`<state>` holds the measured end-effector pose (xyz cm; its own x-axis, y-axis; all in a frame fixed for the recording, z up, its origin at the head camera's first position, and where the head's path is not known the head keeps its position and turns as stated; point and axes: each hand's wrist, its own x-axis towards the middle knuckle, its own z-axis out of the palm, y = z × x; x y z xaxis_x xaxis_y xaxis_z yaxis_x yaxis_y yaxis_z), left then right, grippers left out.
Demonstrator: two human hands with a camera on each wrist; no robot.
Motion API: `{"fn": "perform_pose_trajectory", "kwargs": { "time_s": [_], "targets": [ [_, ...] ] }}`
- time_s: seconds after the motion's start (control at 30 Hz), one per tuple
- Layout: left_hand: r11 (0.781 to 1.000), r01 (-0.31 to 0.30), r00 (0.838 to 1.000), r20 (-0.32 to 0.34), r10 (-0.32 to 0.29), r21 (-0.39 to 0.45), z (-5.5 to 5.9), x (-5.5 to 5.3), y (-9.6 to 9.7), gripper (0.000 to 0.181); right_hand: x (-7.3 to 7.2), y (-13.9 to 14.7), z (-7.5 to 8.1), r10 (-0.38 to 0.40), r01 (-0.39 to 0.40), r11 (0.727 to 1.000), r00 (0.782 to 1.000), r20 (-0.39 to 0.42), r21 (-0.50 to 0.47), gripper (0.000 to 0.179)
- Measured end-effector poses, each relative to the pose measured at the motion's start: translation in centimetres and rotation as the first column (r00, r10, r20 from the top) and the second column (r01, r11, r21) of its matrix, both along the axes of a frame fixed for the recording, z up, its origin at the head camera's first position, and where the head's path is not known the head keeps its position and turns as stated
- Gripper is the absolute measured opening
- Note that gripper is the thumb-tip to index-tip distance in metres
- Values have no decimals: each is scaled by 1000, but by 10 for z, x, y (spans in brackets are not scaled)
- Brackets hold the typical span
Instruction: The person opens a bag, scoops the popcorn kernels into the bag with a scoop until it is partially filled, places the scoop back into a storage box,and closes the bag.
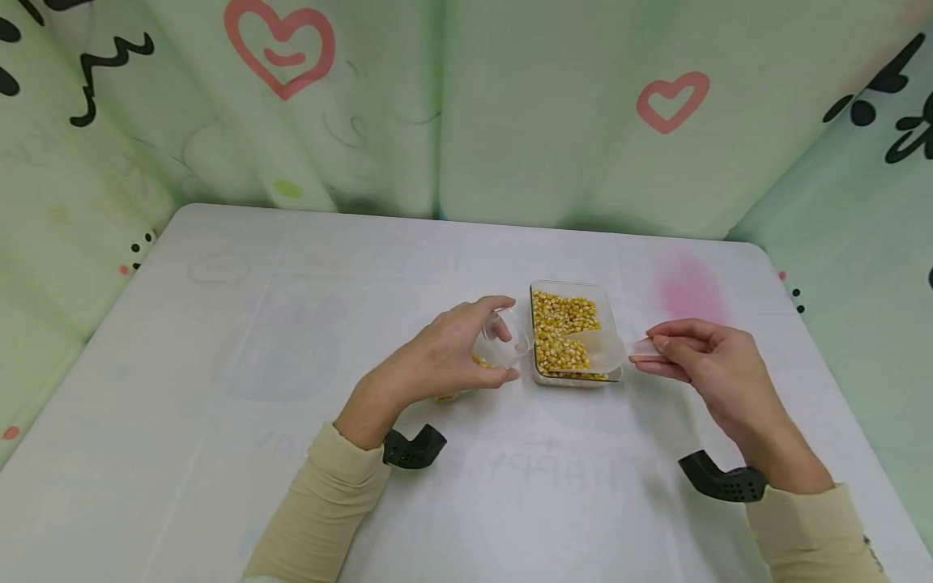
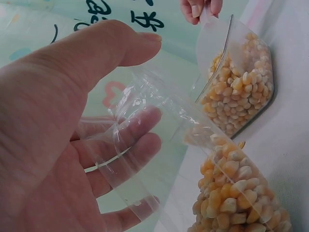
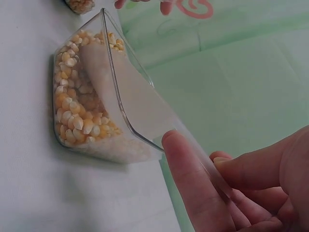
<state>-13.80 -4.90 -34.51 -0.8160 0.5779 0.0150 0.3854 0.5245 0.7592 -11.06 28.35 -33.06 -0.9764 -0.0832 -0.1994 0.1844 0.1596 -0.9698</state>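
My left hand [image 1: 448, 352] curves round the mouth of a clear plastic bag [image 2: 164, 104]. Corn kernels [image 2: 229, 193] fill the bag's lower part, which stands on the table. In the left wrist view, fingers show through the film and the thumb is at the rim. My right hand [image 1: 710, 364] pinches the handle of a translucent scoop [image 3: 140, 101] between thumb and fingers. The scoop's blade dips into a clear rectangular container [image 3: 87, 153] of yellow corn kernels [image 1: 561, 320]; how much it carries is hard to tell.
The container stands on a white-covered table [image 1: 219, 453], just right of the bag. Green patterned curtains [image 1: 510, 113] hang behind the table and along both sides. Black bands [image 1: 722, 479] are worn on both wrists.
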Motion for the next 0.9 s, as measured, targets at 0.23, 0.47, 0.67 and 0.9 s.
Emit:
{"fn": "perform_pose_trajectory", "kwargs": {
  "time_s": [0.23, 0.47, 0.67, 0.9],
  "targets": [
    [1000, -12, 1000, 4, 12, -15, 1, 1, 0, 79, 0, 0, 0, -8, 8, 1000, 1000, 1, 7, 30],
    [1000, -15, 1000, 4, 15, -14, 1, 1, 0, 78, 1, 2, 1, -24, 24, 999, 1000, 2, -21, 24],
    [1000, -15, 1000, 5, 15, -16, 1, 0, 0, 78, 2, 3, 1, -14, 13, 999, 1000, -21, -39, 23],
    [1000, -13, 1000, 9, 13, -22, 0, 0, 0, 78, 3, 6, 3, -13, 10, 996, 999, -32, -86, 23]
  ]
}}
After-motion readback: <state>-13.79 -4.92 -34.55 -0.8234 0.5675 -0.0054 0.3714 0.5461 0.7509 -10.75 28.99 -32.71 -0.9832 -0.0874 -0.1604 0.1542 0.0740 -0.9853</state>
